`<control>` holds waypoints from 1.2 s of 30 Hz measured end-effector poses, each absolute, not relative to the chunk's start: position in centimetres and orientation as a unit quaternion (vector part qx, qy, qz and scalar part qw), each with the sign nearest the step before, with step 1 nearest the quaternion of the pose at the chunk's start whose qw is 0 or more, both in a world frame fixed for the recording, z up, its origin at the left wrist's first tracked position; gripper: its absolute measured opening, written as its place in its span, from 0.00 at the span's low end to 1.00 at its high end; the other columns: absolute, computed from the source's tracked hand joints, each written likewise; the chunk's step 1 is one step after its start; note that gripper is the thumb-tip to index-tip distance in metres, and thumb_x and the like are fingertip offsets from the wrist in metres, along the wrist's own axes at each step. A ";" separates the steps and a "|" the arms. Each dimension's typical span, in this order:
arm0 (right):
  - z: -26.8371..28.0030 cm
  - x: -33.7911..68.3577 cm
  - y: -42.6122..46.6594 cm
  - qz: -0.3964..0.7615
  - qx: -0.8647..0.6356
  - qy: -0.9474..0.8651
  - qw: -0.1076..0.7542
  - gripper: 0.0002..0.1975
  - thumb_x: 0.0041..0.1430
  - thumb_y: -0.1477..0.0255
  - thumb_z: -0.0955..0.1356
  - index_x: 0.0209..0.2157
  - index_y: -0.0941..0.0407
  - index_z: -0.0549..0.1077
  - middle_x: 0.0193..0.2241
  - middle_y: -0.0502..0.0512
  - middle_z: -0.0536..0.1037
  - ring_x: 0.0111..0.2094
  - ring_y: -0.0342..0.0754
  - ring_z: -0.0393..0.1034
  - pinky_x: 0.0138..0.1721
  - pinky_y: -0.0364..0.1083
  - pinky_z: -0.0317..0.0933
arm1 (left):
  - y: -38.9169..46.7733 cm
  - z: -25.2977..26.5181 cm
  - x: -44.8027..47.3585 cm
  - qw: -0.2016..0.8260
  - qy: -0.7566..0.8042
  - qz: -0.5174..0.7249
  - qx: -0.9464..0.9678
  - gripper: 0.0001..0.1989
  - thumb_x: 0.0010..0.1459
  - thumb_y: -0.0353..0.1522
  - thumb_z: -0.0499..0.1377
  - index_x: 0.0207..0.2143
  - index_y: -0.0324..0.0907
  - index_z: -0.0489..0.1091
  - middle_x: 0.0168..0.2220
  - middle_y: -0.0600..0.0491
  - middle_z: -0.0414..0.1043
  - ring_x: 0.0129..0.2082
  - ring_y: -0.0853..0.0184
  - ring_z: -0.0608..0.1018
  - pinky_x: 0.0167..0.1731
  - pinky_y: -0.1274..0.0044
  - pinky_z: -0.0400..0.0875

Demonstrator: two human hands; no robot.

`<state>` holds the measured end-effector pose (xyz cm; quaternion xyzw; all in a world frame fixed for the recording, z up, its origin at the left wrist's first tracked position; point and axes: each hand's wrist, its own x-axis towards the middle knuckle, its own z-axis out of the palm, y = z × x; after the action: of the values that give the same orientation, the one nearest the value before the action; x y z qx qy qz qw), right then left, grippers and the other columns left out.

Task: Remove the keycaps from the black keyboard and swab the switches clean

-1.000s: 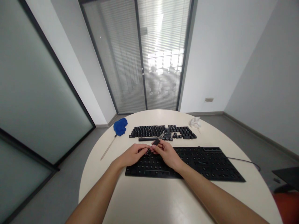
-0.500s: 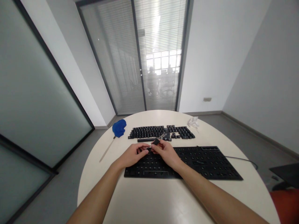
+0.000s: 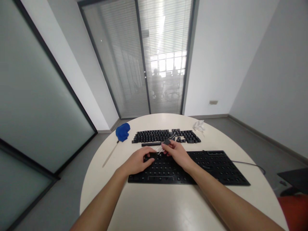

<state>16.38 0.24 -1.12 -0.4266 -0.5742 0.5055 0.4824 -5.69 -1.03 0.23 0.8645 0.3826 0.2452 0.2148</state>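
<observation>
The keycap puller (image 3: pixel 166 142), a small dark tool with thin wire legs, is pinched in the fingers of the right hand (image 3: pixel 177 154) just above the far edge of the keyboard (image 3: pixel 216 170), left of its middle. Its wire tips are too fine to trace, and whether they touch anything cannot be told.

At the far left of the round white table (image 3: pixel 154 205) lies a slim stick (image 3: pixel 110 154) with a blue brush head (image 3: pixel 122 132) at its far end. Next, the left hand (image 3: pixel 137 161) rests on the keyboard's upper left part, fingers curled loosely down onto the bare switch field, holding nothing; it hides the sockets beneath it. The right hand, just beside it, covers the stretch under its palm.

Beyond both hands, removed keycaps (image 3: pixel 166 136) are set out in rows, with a long black bar-shaped cap (image 3: pixel 151 144) lying in front of them. Further right sits a crumpled white tissue (image 3: pixel 199 126). A cable (image 3: pixel 250 164) leaves the keyboard's right end and runs off the table edge.
</observation>
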 end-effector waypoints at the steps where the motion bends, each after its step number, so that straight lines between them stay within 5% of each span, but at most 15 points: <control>1: -0.9 16.8 0.4 0.497 -0.436 -0.566 0.492 0.24 0.49 0.51 0.72 0.33 0.58 0.74 0.23 0.49 0.75 0.26 0.45 0.70 0.28 0.44 0.62 | -1.0 0.0 -5.4 0.198 0.384 0.252 0.866 0.15 0.61 0.31 0.58 0.52 0.44 0.70 0.50 0.49 0.73 0.43 0.64 0.75 0.46 0.72 0.70; 5: -0.1 18.2 0.8 0.474 -0.462 -0.537 0.523 0.25 0.45 0.50 0.73 0.32 0.58 0.74 0.26 0.52 0.77 0.27 0.46 0.70 0.28 0.44 0.61 | -1.0 -0.6 -4.0 0.131 0.361 0.254 0.888 0.15 0.64 0.32 0.57 0.53 0.46 0.71 0.53 0.51 0.73 0.52 0.61 0.72 0.56 0.68 0.65; 22: -0.1 17.9 0.4 0.470 -0.453 -0.557 0.514 0.23 0.47 0.52 0.73 0.33 0.58 0.75 0.24 0.51 0.76 0.26 0.46 0.70 0.27 0.44 0.61 | -0.1 -0.4 -3.5 0.146 0.383 0.267 0.872 0.07 0.61 0.34 0.62 0.41 0.45 0.76 0.42 0.53 0.77 0.44 0.63 0.76 0.47 0.73 0.69; 28: -0.5 17.4 0.2 0.493 -0.414 -0.570 0.511 0.21 0.48 0.57 0.73 0.38 0.57 0.72 0.24 0.47 0.73 0.25 0.44 0.68 0.28 0.44 0.62 | 3.2 -1.8 -9.7 0.079 0.501 0.366 0.780 0.09 0.60 0.34 0.61 0.42 0.43 0.76 0.40 0.51 0.76 0.38 0.63 0.76 0.44 0.71 0.69; 36: -0.7 17.0 -0.1 0.490 -0.411 -0.597 0.484 0.18 0.50 0.57 0.72 0.36 0.57 0.71 0.24 0.46 0.71 0.25 0.44 0.67 0.29 0.45 0.63 | 5.6 -4.8 -12.6 0.071 0.582 0.338 0.736 0.10 0.57 0.34 0.60 0.41 0.44 0.77 0.39 0.51 0.77 0.39 0.61 0.77 0.43 0.71 0.69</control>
<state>16.95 -0.10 -0.73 -0.4111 -0.5971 0.4902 0.4839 -12.56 5.60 -4.78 0.7362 0.5820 0.3380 0.0709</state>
